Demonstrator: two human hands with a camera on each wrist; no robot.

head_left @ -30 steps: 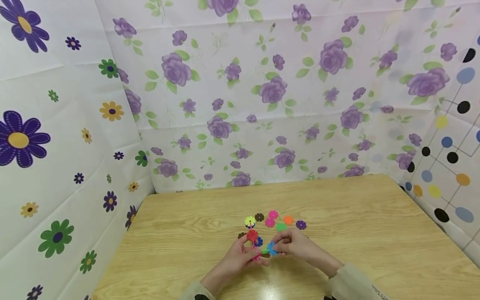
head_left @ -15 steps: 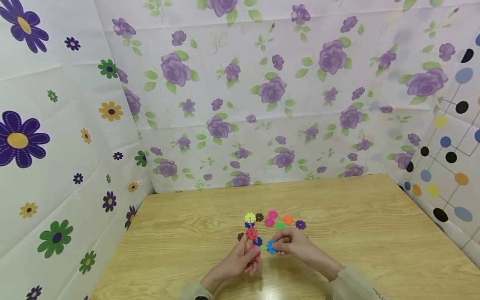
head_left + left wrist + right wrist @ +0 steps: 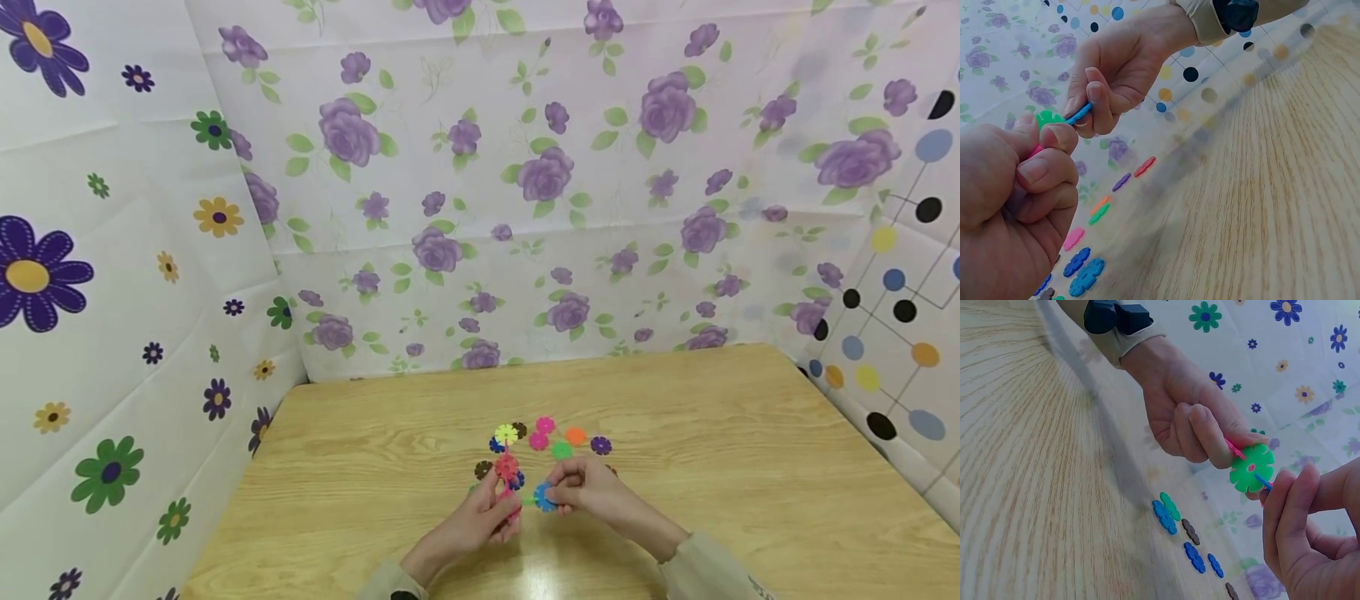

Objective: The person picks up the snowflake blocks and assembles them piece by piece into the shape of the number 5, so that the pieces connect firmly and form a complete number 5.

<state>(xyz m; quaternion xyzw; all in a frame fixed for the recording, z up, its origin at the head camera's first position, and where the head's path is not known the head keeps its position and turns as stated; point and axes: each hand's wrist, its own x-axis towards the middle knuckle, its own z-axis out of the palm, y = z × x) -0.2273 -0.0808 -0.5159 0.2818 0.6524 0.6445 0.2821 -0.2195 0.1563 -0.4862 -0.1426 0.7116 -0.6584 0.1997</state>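
My left hand [image 3: 472,518] pinches a pink interlocking disc [image 3: 1233,447] at the lower end of a small chain of notched plastic discs. Above the fingers in the head view rise a red disc [image 3: 507,466] and a yellow disc [image 3: 506,434]. A green disc [image 3: 1251,469] juts from the pink one toward the other hand. Between thumb and fingers, my right hand [image 3: 592,492] holds a light blue disc [image 3: 544,497]. In the right wrist view the blue disc's edge meets the green disc's rim, crosswise to it. Fingers hide part of the pink and blue discs.
Loose discs lie on the wooden table [image 3: 360,467] beyond the hands: pink [image 3: 538,441], orange [image 3: 575,436], purple [image 3: 601,446], green [image 3: 562,451], brown [image 3: 483,471] and several blue ones [image 3: 1087,277]. Patterned cloth [image 3: 465,208] hangs behind and along both sides.
My left fingers have curled in closer beneath the pink disc, and the chain's yellow top has shifted slightly right. The right hand keeps its pinch on the blue disc, almost still.
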